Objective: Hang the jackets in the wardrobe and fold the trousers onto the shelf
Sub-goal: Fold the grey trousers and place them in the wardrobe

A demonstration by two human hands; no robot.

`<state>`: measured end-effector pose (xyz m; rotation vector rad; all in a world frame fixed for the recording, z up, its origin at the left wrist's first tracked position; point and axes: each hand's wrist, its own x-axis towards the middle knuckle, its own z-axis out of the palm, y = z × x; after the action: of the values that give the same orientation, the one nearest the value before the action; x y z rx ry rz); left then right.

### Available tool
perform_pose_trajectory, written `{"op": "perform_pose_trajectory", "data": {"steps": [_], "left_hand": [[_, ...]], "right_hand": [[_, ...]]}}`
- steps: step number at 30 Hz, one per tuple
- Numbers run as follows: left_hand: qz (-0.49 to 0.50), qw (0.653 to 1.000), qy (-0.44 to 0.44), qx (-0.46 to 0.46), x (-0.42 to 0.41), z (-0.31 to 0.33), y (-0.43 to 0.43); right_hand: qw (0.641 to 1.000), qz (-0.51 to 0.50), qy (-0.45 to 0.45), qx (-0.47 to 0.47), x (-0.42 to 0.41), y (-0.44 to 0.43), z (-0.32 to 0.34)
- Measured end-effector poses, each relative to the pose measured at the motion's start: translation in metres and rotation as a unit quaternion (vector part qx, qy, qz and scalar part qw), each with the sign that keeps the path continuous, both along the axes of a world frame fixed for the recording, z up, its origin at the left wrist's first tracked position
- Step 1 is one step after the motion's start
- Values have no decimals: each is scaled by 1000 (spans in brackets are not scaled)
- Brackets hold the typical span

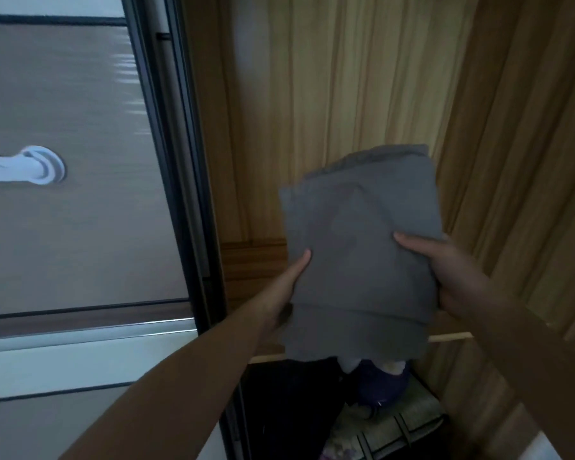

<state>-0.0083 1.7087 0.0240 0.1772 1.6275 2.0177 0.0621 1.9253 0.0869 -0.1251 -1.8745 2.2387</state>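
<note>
Folded grey trousers [362,247] hang in the air inside the open wooden wardrobe, just above the front edge of a shelf [448,336]. My left hand [287,280] grips the bundle's left edge, thumb on top and fingers hidden underneath. My right hand [445,270] grips the right edge the same way, thumb pressed on the cloth. The lower end of the bundle droops over the shelf lip. No jackets are in sight.
The wardrobe's sliding door [80,180] with a white handle [40,167] stands at the left. Below the shelf lie a dark blue item [379,383] and a patterned storage bag [392,426]. Wooden wardrobe walls [512,127] close in behind and on the right.
</note>
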Motion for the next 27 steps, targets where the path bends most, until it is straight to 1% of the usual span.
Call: {"op": "perform_pose_trajectory", "data": {"steps": [3, 6, 7, 9, 12, 15, 17, 18, 19, 20, 21, 22, 23, 24, 25, 26, 27], "left_hand": [[-17, 999, -27, 29, -17, 0, 12], [6, 999, -17, 26, -39, -12, 23], [32, 999, -12, 12, -48, -19, 26], [82, 996, 7, -43, -65, -32, 33], [100, 989, 18, -107, -92, -53, 44], [102, 984, 42, -142, -121, -64, 55], [139, 975, 60, -162, -146, -68, 64], [167, 963, 74, -196, -161, -70, 68], [202, 938, 97, -263, -178, -74, 73], [232, 903, 135, -335, -191, -77, 78], [238, 871, 190, -384, -203, -83, 86], [204, 855, 249, -407, -213, -90, 97], [129, 843, 296, -431, -220, -99, 109], [35, 822, 323, -467, -222, -110, 122], [-57, 787, 327, -519, -219, -124, 134], [-117, 745, 324, -572, -214, -137, 143], [-134, 709, 325, -611, -210, -149, 148]], "right_hand": [[999, 38, -13, 0, -15, 22, 9], [994, 12, -95, 54, -40, 53, -6], [990, -5, -115, 82, -48, 60, -19], [980, -41, -139, 138, -64, 69, -50], [968, -56, -183, 160, -90, 86, -101], [964, -68, -182, 181, -122, 98, -127], [963, -90, -171, 190, -153, 108, -139], [954, -105, -161, 231, -169, 112, -143], [928, -113, -158, 318, -185, 114, -148], [886, -98, -161, 424, -201, 117, -156], [844, -64, -158, 508, -214, 114, -164], [821, -25, -171, 544, -223, 107, -174], [810, 6, -195, 553, -229, 98, -184], [793, 24, -220, 567, -235, 90, -197], [774, 38, -234, 587, -236, 80, -206], [758, 46, -241, 605, -239, 75, -214], [742, 46, -239, 624, -241, 72, -220]]}}
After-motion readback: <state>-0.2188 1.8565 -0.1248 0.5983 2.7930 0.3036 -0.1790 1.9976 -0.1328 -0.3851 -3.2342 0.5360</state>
